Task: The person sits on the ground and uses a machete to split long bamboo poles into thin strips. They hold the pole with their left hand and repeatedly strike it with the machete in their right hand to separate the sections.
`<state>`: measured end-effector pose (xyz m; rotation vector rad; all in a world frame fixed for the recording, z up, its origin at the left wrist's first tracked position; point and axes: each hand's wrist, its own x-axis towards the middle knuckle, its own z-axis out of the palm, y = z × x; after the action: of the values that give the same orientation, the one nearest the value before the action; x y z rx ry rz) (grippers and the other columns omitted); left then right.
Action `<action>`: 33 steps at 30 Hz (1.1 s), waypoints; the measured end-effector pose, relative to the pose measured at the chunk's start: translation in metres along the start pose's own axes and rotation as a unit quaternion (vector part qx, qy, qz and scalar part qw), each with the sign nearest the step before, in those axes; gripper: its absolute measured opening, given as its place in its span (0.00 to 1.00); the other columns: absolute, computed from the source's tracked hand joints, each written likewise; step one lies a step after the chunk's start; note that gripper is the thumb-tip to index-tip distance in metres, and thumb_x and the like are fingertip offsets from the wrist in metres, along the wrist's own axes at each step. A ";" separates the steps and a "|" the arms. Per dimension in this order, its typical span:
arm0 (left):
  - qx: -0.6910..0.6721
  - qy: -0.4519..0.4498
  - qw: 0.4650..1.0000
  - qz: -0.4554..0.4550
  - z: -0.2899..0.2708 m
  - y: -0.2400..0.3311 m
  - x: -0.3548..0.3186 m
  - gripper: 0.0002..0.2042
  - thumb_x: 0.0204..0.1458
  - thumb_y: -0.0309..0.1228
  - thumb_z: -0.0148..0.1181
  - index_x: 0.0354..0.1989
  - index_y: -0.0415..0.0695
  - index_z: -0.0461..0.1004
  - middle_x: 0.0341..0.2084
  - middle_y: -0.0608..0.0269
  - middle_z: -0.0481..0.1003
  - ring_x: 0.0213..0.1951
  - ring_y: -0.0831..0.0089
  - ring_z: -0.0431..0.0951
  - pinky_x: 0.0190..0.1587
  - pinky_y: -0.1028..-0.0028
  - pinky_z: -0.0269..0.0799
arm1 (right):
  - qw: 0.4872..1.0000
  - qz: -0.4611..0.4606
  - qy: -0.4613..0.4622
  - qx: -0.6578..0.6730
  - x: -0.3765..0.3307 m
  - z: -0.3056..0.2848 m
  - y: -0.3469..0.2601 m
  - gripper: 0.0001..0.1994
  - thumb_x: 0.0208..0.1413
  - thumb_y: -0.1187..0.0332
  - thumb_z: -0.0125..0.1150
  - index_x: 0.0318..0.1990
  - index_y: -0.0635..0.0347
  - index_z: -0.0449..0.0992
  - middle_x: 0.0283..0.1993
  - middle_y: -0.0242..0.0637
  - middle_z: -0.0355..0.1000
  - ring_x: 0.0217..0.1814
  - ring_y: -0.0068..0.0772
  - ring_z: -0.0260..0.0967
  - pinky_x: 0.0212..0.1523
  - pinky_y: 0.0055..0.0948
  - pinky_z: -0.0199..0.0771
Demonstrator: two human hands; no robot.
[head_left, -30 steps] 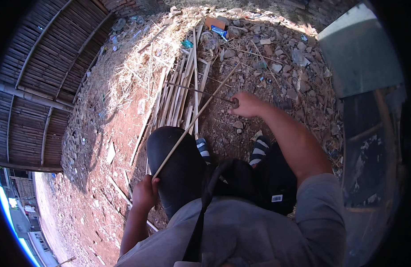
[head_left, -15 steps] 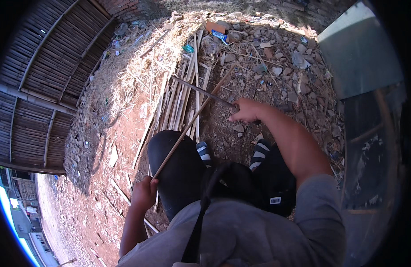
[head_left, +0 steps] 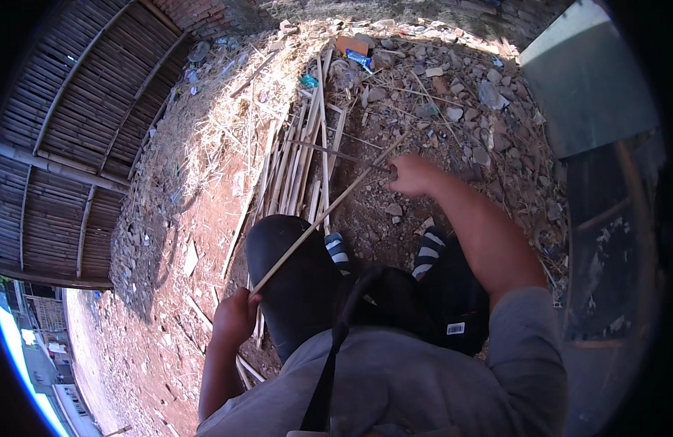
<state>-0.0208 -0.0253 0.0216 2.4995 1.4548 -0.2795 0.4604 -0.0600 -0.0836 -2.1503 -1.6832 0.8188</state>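
The left hand, low and left of centre in the frame, was closed around the near end of a long pale stick. The right hand, just right of centre and higher up, was curled around the end of a long, thin, dark tool, which pointed toward the upper left. From the left fist the stick slanted up and to the right, passing over the dark-trousered left knee, with its far end just above the right hand. Tool and stick crossed just left of that hand; whether they touched there could not be told.

Beneath the knees, near the middle of the frame, two striped sandals showed on the feet. A grey shirt and a dark strap filled the lower middle.

Above the left knee, a bundle of split pale strips lay lengthwise on the soil. Near its upper end were a green scrap and a blue wrapper. Dry straw spread to the upper left, stony rubble to the upper right. A slatted wall stood at the left edge, and a greenish sheet leaned at the upper right.
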 end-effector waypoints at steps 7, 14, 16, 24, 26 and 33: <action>-0.079 -0.033 0.996 0.017 -0.004 -0.004 0.009 0.18 0.65 0.42 0.53 0.32 0.37 0.72 0.24 0.37 0.75 0.33 0.35 0.76 0.34 0.49 0.70 | 0.998 0.010 0.043 0.033 0.008 0.011 0.020 0.32 0.49 0.51 0.71 0.57 0.64 0.75 0.41 0.50 0.79 0.47 0.52 0.78 0.47 0.45 0.75; -0.089 -0.029 0.996 0.003 -0.003 -0.004 0.003 0.18 0.65 0.42 0.53 0.31 0.37 0.72 0.24 0.38 0.75 0.32 0.35 0.76 0.33 0.49 0.70 | 0.999 -0.041 -0.011 0.007 -0.003 0.004 -0.029 0.33 0.48 0.52 0.71 0.58 0.66 0.75 0.44 0.50 0.80 0.46 0.50 0.79 0.51 0.44 0.77; -0.089 -0.012 0.996 0.021 0.007 -0.012 0.007 0.18 0.65 0.41 0.52 0.31 0.37 0.72 0.24 0.38 0.75 0.32 0.36 0.76 0.33 0.49 0.70 | 0.994 -0.071 -0.072 -0.039 -0.007 -0.003 -0.047 0.33 0.48 0.52 0.71 0.57 0.66 0.76 0.43 0.49 0.80 0.45 0.49 0.79 0.50 0.42 0.77; -0.088 0.005 0.996 0.027 0.010 -0.011 0.008 0.17 0.65 0.41 0.52 0.34 0.36 0.72 0.24 0.37 0.75 0.32 0.34 0.76 0.34 0.47 0.70 | 0.996 -0.069 0.046 0.028 -0.003 0.015 -0.019 0.26 0.46 0.51 0.71 0.47 0.61 0.81 0.37 0.51 0.78 0.41 0.51 0.78 0.45 0.45 0.76; -0.085 0.003 0.996 0.006 0.011 -0.006 -0.001 0.17 0.65 0.40 0.52 0.34 0.36 0.72 0.24 0.37 0.75 0.32 0.34 0.76 0.34 0.47 0.70 | 0.998 -0.058 -0.029 -0.009 -0.019 -0.007 -0.059 0.30 0.46 0.53 0.70 0.54 0.63 0.78 0.44 0.50 0.79 0.48 0.50 0.77 0.51 0.42 0.76; -0.084 0.025 0.995 0.050 0.016 -0.005 0.014 0.15 0.65 0.37 0.52 0.32 0.37 0.70 0.22 0.38 0.74 0.30 0.35 0.76 0.33 0.47 0.69 | 0.997 -0.071 -0.016 0.009 -0.004 0.007 -0.017 0.21 0.49 0.53 0.70 0.45 0.59 0.80 0.37 0.47 0.78 0.44 0.52 0.78 0.45 0.47 0.76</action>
<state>-0.0187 -0.0161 0.0021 2.4486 1.3076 -0.0741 0.4420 -0.0597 -0.0794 -1.9878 -1.8131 0.8286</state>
